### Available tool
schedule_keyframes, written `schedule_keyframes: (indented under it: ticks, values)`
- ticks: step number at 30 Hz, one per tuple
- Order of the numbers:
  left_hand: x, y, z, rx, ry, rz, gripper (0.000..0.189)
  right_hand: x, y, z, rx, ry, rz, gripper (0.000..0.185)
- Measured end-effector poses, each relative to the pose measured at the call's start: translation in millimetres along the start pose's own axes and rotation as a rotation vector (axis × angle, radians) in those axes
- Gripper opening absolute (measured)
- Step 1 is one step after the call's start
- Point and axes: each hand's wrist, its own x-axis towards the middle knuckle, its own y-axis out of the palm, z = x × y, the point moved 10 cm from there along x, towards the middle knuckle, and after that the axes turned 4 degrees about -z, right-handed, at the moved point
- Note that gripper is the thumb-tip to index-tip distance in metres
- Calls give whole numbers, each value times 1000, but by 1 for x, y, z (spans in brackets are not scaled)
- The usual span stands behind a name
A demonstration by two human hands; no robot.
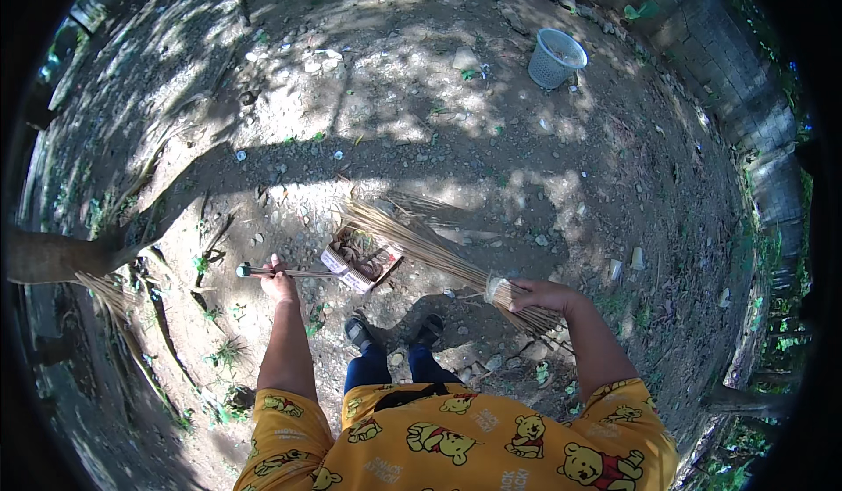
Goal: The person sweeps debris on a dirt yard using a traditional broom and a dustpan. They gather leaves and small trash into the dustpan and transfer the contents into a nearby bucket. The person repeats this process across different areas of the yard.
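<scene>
My right hand [541,295] is closed around the bound end of a stick broom [434,254], just beside its pale binding. The broom's loose tips reach up and left, over the edge of a small cardboard box [358,277] that holds dry leaves. My left hand [279,282] grips a thin-handled tool [247,270] with a dark, rounded end pointing left; its thin shaft runs right to the box. What kind of tool it is, I cannot tell.
A pale perforated plastic basket [549,63] stands on the dirt ground farther off. At the left are a tree trunk [59,257], roots and another bundle of sticks [105,293]. Plastic cups [637,258] lie at the right, and a block wall [723,43] runs behind. My feet are just below the box.
</scene>
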Motion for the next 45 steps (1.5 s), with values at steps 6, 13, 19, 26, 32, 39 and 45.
schedule_keyframes:
  ticks: [6, 13, 19, 26, 32, 39, 45]
  values:
    - [20, -44, -76, 160, 22, -80, 27, 32, -28, 42, 291, 66, -142, 66]
    - [91, -55, -88, 366, 349, -50, 34, 118, 87, 95, 424, 273, -162, 61]
    - [117, -26, -67, 413, 392, -37, 37, 150, 232, 136, 448, 67, 143, 80]
    - [133, -43, -49, 321, 320, -40, 31, 101, 148, 152, 361, 116, 158, 62]
    - [131, -45, -53, 404, 329, -31, 34, 136, 151, 181, 265, 148, 20, 58]
    - [142, -48, -43, 292, 281, -4, 34, 177, 269, 164, -337, -7, 123, 95]
    - [146, -76, -59, 150, 219, -152, 29, 82, 171, 216, 154, 114, 217, 84]
